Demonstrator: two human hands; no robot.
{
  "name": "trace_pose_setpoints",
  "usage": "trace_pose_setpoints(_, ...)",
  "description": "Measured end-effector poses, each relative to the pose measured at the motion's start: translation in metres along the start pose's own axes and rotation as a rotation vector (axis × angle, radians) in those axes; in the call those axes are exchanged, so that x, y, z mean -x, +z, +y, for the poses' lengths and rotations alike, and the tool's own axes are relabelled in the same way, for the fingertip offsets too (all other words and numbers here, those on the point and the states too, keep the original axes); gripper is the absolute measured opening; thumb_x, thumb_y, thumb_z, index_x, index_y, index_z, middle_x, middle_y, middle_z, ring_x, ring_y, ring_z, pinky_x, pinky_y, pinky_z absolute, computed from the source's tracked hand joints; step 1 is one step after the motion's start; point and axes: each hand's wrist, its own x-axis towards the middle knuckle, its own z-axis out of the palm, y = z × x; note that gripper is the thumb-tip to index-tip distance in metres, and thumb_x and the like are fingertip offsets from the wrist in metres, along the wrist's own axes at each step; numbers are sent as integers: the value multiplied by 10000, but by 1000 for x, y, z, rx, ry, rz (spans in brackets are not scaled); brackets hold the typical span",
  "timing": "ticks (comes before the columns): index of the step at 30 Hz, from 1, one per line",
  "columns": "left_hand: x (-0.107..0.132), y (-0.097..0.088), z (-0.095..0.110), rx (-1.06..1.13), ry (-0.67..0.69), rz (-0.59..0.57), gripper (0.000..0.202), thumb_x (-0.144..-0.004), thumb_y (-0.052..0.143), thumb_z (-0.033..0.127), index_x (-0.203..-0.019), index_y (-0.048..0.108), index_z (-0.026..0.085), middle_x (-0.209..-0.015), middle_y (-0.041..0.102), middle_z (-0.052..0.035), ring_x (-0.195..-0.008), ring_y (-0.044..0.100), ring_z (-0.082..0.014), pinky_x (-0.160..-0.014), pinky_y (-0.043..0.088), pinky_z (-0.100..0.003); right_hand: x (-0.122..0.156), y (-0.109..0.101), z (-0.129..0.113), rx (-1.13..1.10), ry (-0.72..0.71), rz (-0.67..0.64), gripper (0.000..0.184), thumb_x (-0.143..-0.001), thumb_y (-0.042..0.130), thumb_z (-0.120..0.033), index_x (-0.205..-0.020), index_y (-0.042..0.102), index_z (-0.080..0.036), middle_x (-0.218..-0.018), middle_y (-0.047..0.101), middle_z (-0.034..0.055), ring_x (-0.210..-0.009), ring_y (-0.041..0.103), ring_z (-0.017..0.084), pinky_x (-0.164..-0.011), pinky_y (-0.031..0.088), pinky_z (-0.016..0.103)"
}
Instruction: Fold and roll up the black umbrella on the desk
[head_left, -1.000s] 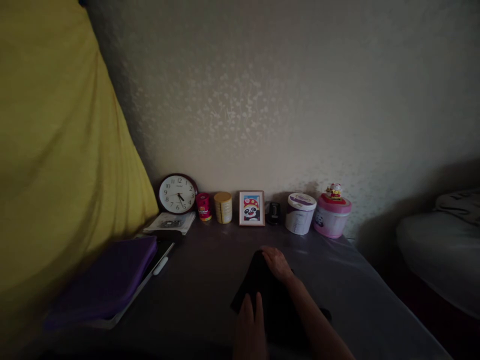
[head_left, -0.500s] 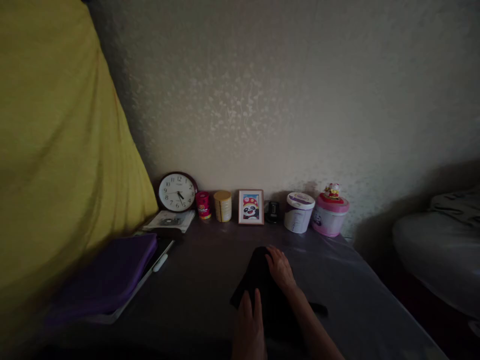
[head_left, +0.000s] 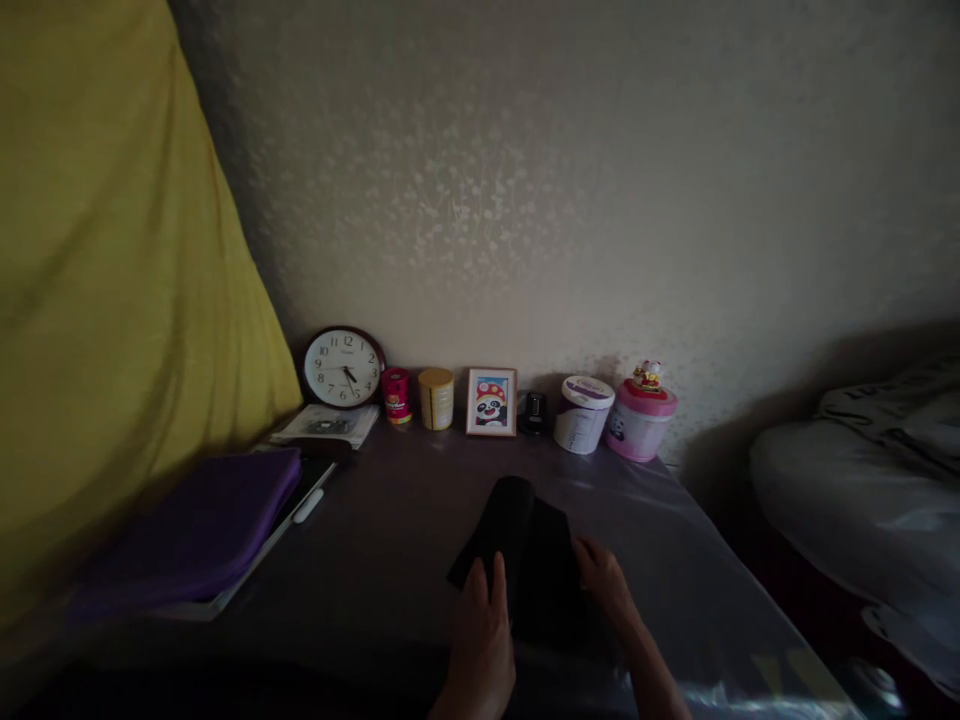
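Observation:
A limp black piece (head_left: 504, 515), which looks like cloth, lies on the dark table in front of me with its left part folded or rolled. My left hand (head_left: 484, 625) rests against its lower left part, two digits stretched out and apart. On the other side, my right hand (head_left: 600, 572) has its fingers closed on the right edge of the same piece. Dim light hides how the black layers meet, and the fingertips of my right hand are partly out of sight.
Along the wall stand a clock (head_left: 345, 368), a red can (head_left: 397, 396), a yellow-lidded can (head_left: 436, 400), a panda picture frame (head_left: 491, 403), a white tub (head_left: 582, 415) and a pink tub (head_left: 641, 422). A purple case (head_left: 199, 520) lies left beside the yellow curtain (head_left: 112, 250).
My right hand has moved from the top of the black piece down to its right edge and closed there. A right-hand flap now shows. The view has shifted slightly.

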Motion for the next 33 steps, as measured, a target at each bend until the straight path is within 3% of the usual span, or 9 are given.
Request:
trace_pose_setpoints(8, 3, -4, 0, 39, -17, -4, 646, -801, 316, 95, -1387, 44, 88, -1441, 150, -234, -1320, 203, -286, -1047, 248, -395, -5, 8, -19, -50, 33, 36, 458, -743, 392, -517, -829, 667, -160, -837, 690, 109, -841, 634, 258, -694, 450, 315)
trace_pose_setpoints(14, 1, -9, 0, 60, -27, -20, 648, -805, 313, 107, -1389, 32, 97, -1449, 137, -217, -1325, 197, -269, -1048, 246, -388, -10, 11, -26, -79, -19, 96, 392, -711, 414, -480, -695, 668, -182, -708, 684, 98, -734, 636, 253, -631, 438, 311)
trace_pose_setpoints(20, 1, -1, -4, 93, -14, 3, 623, -818, 281, 124, -1390, 37, 94, -1450, 143, -210, -1326, 199, -267, -1047, 251, -391, -5, 4, -33, -181, -68, 174, 431, -688, 446, -543, -640, 661, -172, -649, 678, 74, -648, 613, 228, -600, 431, 305)
trace_pose_setpoints(26, 0, 4, -7, 63, -15, 10, 634, -804, 274, 106, -1388, 30, 83, -1448, 150, -212, -1327, 197, -267, -1050, 240, -393, -4, 7, -51, -278, -104, 186, 461, -719, 469, -525, -832, 671, -126, -807, 694, 102, -768, 623, 240, -672, 458, 311)
trace_pose_setpoints(33, -2, 6, -7, 30, -27, 15, 765, -695, 380, 86, -1390, 61, 72, -1446, 170, -206, -1322, 211, -269, -1042, 247, -386, -15, 25, -85, -285, -174, 166, 557, -748, 438, -540, -1033, 625, -100, -995, 669, 149, -937, 606, 257, -783, 470, 339)
